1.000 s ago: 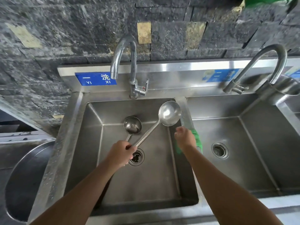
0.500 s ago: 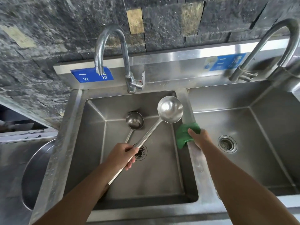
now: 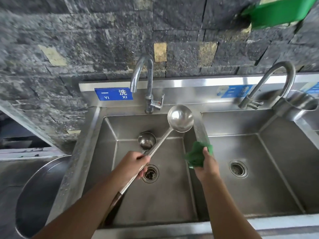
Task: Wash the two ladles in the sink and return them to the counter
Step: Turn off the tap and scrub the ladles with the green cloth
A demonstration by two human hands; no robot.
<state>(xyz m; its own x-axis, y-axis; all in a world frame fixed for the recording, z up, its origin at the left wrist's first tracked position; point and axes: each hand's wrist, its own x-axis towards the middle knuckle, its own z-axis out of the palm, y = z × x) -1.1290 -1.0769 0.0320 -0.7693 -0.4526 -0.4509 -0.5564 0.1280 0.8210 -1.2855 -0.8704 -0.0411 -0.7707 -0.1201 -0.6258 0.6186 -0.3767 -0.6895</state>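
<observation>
The left hand (image 3: 133,165) is curled round the steel shaft of the big ladle (image 3: 180,118), over the middle of the left basin (image 3: 110,152). From the fist the shaft runs up and right to the bowl, which sits high by the basin's back right corner, against the divider (image 3: 198,125). Its dark grip end points down toward the front edge. The small ladle (image 3: 147,140) has its bowl just above the same hand, and its stem runs in under those fingers. That makes two ladles, both in the left basin.

The right hand (image 3: 206,167) pinches a crumpled green cloth (image 3: 196,155) over the divider, near the big ladle's shaft but apart from it.

There are two basins, the right basin (image 3: 276,169) beside the first, with two drains (image 3: 150,173) and two taps (image 3: 149,83) at the back edge.
</observation>
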